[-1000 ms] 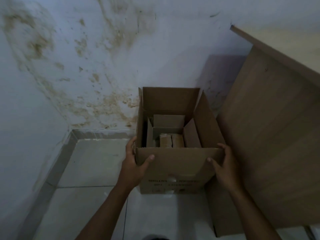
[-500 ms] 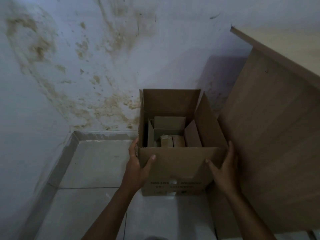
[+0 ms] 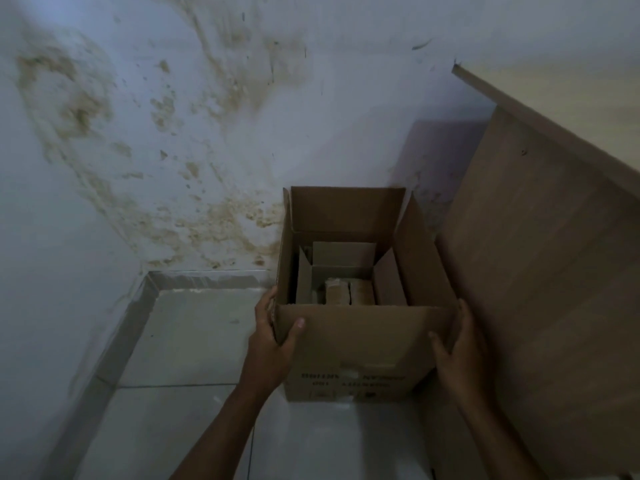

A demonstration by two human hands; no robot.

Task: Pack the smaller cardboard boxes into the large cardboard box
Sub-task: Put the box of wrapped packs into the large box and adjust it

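Note:
The large cardboard box point(image 3: 356, 344) stands on the floor with its flaps up. Inside it sits a smaller open cardboard box point(image 3: 341, 271), and within that lie two small brown boxes point(image 3: 349, 293) side by side. My left hand point(image 3: 273, 336) clasps the large box's near left corner, thumb on the front face. My right hand point(image 3: 453, 344) grips the near right corner, squeezed between the box and a wooden panel.
A wooden desk side panel point(image 3: 540, 278) rises directly to the right of the box. A stained white wall point(image 3: 173, 140) lies behind and to the left, meeting the tiled floor point(image 3: 187, 344) in a corner.
The large box has shifted slightly away from me toward the wall and the desk panel, with both hands staying on its near corners.

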